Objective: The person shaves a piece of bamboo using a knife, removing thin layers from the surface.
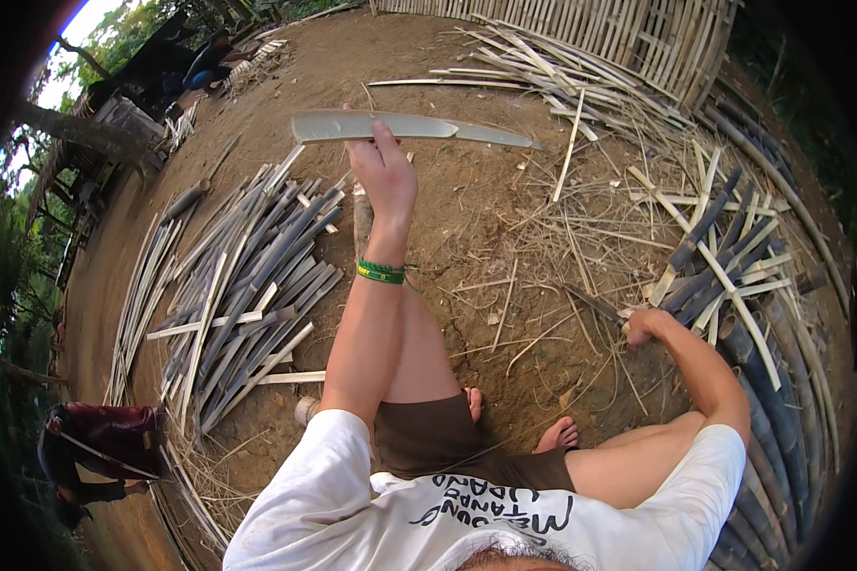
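Observation:
Held out in front of me, my left hand [384, 176] grips a pale, split bamboo strip [381, 126]. The strip is broad at its left end and tapers to a thin tip on the right. Low on the right, my right hand [644, 326] is closed round the handle of a knife [595, 304]. Its dark blade points up and left, just above the ground and apart from the strip. A green braided band [381, 272] circles my left wrist.
A heap of split bamboo [248, 276] lies on the left. More strips [562, 71] lie near a slatted bamboo panel [628, 38] at the back. Dark bamboo poles [771, 419] and cut pieces [719, 252] are on the right. Another person [100, 452] bends at the far left.

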`<state>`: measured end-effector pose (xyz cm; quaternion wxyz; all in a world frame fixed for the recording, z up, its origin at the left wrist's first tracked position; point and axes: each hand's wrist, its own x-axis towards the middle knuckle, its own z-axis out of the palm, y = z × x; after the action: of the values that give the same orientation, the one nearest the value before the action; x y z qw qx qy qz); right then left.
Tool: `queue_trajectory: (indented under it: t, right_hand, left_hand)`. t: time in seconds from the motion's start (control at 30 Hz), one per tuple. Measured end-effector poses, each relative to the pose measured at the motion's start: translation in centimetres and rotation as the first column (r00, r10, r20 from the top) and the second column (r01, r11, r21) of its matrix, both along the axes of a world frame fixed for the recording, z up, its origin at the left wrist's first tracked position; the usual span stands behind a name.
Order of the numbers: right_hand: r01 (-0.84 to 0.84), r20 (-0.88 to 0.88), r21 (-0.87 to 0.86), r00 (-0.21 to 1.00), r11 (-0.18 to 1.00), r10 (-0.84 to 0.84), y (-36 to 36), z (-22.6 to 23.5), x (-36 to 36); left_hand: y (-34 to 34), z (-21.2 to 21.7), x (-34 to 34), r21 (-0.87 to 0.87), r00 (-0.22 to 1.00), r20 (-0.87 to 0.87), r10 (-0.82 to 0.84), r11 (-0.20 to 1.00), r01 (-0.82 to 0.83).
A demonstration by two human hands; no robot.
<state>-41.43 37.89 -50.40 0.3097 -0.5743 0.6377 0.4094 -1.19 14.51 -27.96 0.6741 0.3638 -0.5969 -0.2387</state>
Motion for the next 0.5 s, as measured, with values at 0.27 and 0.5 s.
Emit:
queue_trajectory:
  t: [0.27,0.5]
  right_hand:
    - [0.02,-0.022,0.041,1.0,0.999,-0.019,-1.1,0.2,0.7]
    - [0.1,0.013,-0.021,0.995,0.995,-0.1,-0.4,0.5,0.6]
  left_hand:
    - [1.6,0.2,-1.0,-0.205,0.957,-0.09,-0.275,0.946,0.253]
    - [2.6,0.7,-1.7,-0.272,0.909,0.045,-0.415,0.87,0.411]
